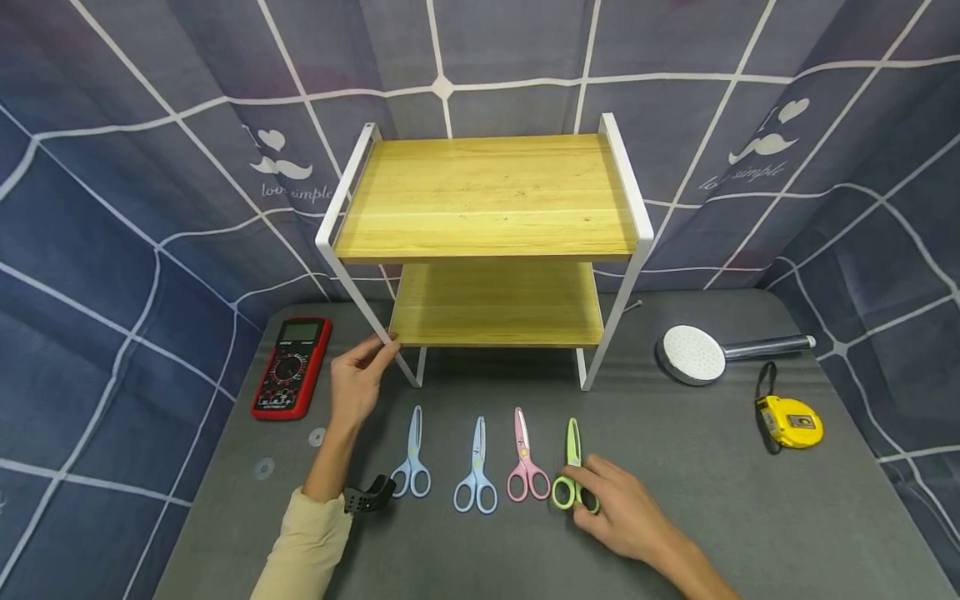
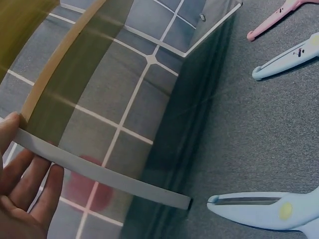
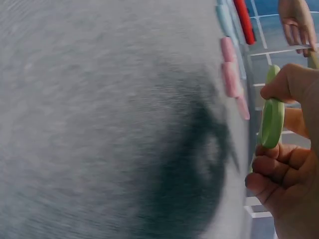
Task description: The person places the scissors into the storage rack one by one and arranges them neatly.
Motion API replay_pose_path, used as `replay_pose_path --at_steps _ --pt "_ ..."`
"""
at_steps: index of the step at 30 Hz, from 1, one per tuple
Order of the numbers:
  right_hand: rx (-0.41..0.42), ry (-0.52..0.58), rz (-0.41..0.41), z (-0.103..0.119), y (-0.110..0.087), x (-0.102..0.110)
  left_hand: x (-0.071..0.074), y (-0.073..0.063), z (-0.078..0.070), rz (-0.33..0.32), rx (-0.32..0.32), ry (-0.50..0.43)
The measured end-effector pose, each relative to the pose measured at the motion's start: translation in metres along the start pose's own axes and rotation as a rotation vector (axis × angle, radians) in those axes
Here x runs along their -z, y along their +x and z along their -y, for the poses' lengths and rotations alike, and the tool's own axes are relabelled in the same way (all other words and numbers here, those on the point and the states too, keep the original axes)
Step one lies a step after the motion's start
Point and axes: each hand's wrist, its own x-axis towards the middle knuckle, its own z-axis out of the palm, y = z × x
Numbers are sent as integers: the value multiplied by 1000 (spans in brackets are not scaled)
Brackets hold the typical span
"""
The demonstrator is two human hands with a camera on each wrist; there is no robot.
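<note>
A two-tier shelf rack point(image 1: 491, 196) with wooden boards and white metal side frames stands at the back. My left hand point(image 1: 356, 390) grips its left front leg beside the lower board point(image 1: 495, 312); in the left wrist view the thumb and fingers lie on either side of the white bar point(image 2: 109, 175). At the front, my right hand point(image 1: 626, 508) pinches the handle of green scissors point(image 1: 573, 442). The right wrist view shows that green handle point(image 3: 271, 122) raised off the surface, its shadow below. Left of it lie pink scissors point(image 1: 523, 454) and two blue scissors point(image 1: 477, 467), blades pointing away.
A red multimeter point(image 1: 292, 367) lies left of the rack, with two small clear discs point(image 1: 264, 468) near it. To the right are a shower head point(image 1: 693, 354) and a yellow tape measure point(image 1: 795, 421) with a black strap. Tile-patterned cloth point(image 1: 517, 50) surrounds the grey table point(image 1: 465, 567).
</note>
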Motion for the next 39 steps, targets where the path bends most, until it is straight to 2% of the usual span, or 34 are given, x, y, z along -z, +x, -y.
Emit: replay_pose_path --at_steps 8,16,23,30,34,39 --pt "106 72 -117 17 15 25 -2 -2 -1 -25 -8 -44" --pt "277 137 -265 50 60 65 0 -2 0 -30 16 -33" --pt "390 151 -262 89 111 92 0 -3 -2 -40 12 -13" --pt "465 129 -229 113 163 114 -2 -2 -3 -41 -11 20" --pt "461 199 -238 121 197 127 -3 -1 -2 -49 -24 -1" --pt "357 225 -232 127 239 139 -2 0 1 -50 -30 -42"
